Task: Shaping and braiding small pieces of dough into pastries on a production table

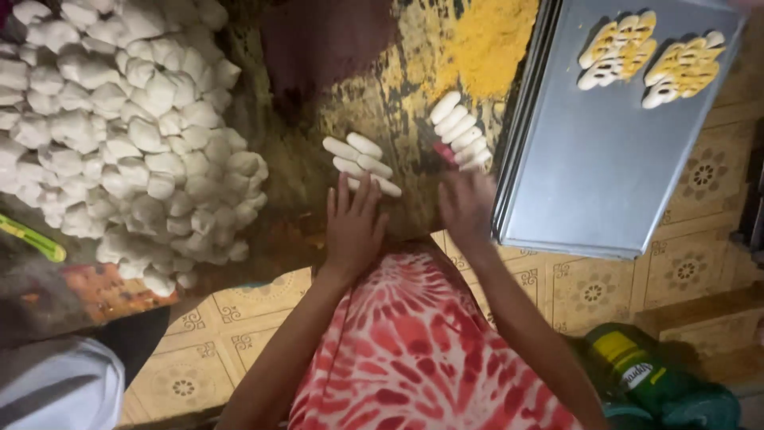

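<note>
My left hand [352, 225] lies flat, fingers spread, its fingertips touching a small row of white dough sticks [362, 162] on the dark work board [318, 103]. My right hand [467, 203] is blurred and sits just below a second row of dough sticks [461, 130], fingers near a small red object [444, 153] beside them. Whether it grips that object is unclear. A grey metal baking tray [605, 167] lies to the right, bearing two crumb-coated shaped dough pieces [651, 57] at its far end.
A big heap of white dough lumps [119, 127] fills the left. Yellow crumbs [485, 36] lie at the board's far side. A green-yellow tool [32, 239] lies far left, a green bottle [637, 370] at lower right on patterned floor tiles [684, 271].
</note>
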